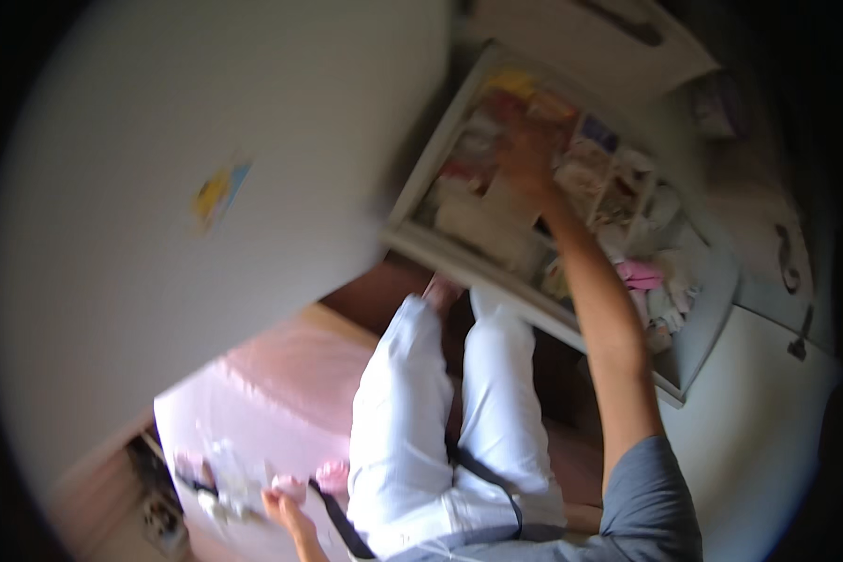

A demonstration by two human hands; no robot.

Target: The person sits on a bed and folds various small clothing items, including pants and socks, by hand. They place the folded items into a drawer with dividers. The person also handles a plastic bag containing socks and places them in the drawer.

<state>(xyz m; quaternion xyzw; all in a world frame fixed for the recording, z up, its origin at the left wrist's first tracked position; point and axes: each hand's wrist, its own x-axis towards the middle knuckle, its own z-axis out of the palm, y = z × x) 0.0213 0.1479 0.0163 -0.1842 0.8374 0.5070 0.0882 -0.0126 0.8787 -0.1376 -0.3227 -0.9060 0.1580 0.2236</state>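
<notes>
My right arm reaches into an open pale drawer (478, 270), and my right hand (530, 158) is over its far left part. That hand is blurred; its fingers and any grip cannot be made out. Around it are red and white items (474, 144), a yellow item (513, 83) and a dark blue item (599, 133). At the lower left, my left hand (288, 514) has its fingers around a small pink bundle (289, 485), apparently cloth. A second pink bundle (334, 476) rests on the pink bedding (288, 379) beside my thigh.
Dividers split the drawer; pink cloth (641, 274) and pale cloth lie at its right end. Cabinet fronts with dark curved handles (787, 258) stand beyond. A large pale panel (309, 140) bears a colourful sticker (219, 193). Clear plastic packaging (228, 478) lies on the bedding.
</notes>
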